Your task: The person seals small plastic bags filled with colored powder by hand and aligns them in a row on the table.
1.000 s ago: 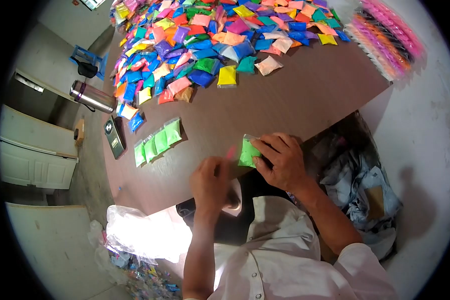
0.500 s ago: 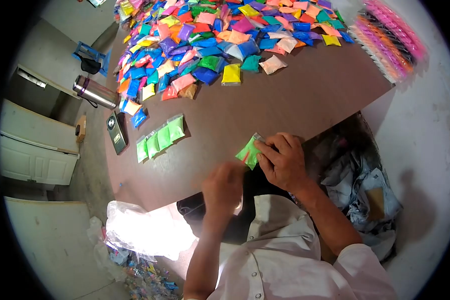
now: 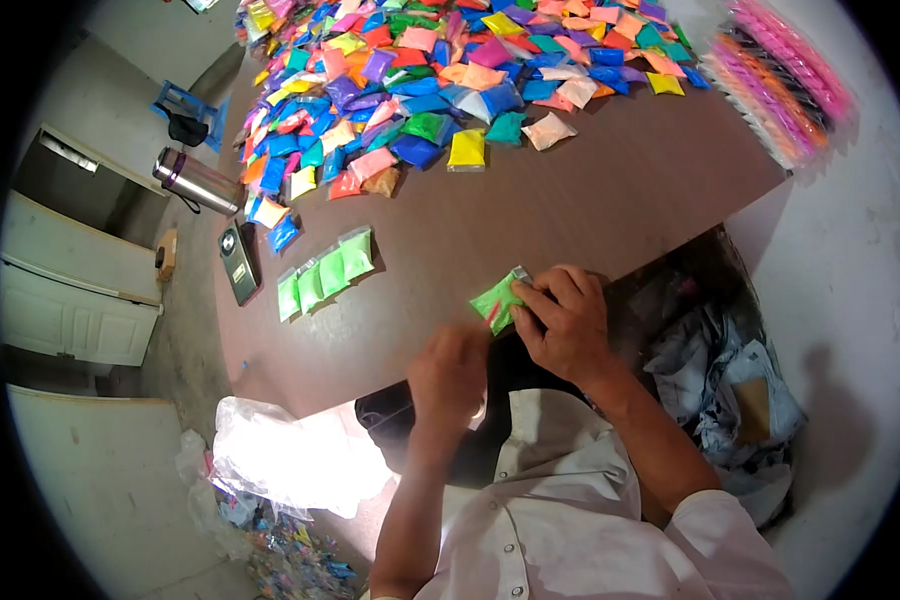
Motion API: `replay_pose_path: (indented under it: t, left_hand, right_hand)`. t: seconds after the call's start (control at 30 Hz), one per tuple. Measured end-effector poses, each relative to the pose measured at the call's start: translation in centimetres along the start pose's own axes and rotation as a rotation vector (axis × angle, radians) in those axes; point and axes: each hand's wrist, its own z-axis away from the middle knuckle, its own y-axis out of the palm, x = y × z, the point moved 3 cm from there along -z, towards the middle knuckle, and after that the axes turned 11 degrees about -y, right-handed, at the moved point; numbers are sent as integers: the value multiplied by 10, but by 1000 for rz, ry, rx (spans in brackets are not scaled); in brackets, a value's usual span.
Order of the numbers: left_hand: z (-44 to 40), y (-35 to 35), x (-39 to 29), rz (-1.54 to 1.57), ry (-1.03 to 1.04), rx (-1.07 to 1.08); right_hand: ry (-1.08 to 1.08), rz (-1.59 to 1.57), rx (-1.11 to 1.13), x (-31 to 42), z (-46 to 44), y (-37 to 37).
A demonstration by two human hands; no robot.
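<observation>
My right hand (image 3: 568,322) pinches the right end of a small bright green packet (image 3: 492,300) at the table's front edge. A thin red mark or strip shows across the packet. Just left of and below it is my left hand (image 3: 448,372), its fingers curled but smeared by motion, so whether they hold anything is unclear. Farther left, a row of several joined green packets (image 3: 326,272) lies flat on the brown table (image 3: 430,230).
A wide heap of colourful packets (image 3: 420,90) covers the far side. Bundled pink, orange and black items in clear wrap (image 3: 775,80) lie at the far right corner. A phone (image 3: 238,263) and steel flask (image 3: 198,182) are at the left edge; crumpled plastic (image 3: 280,455) hangs below.
The view has shifted slightly. My right hand keeps its pinch on the green packet, while my left hand stays blurred beside it, with little change of place.
</observation>
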Motion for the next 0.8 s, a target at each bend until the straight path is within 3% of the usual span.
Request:
replay_pose_path:
  t: [0.1,0.37,0.5,0.67,0.8]
  left_hand:
    - [0,2,2,-41,73,7]
    - [-14,-52,54,-83,-21,-275]
    - [-14,-82,84,-8,-154,-312]
    - [-14,-104,111,-28,-189,-422]
    - [-11,-103,122,-11,-147,-475]
  right_hand:
    - [6,9,-4,1,-1,-1]
    - [8,13,9,4,-2,-5]
    - [-41,27,38,16,-4,-12]
    - [-63,50,293,28,13,1]
    - [-60,56,309,29,7,5]
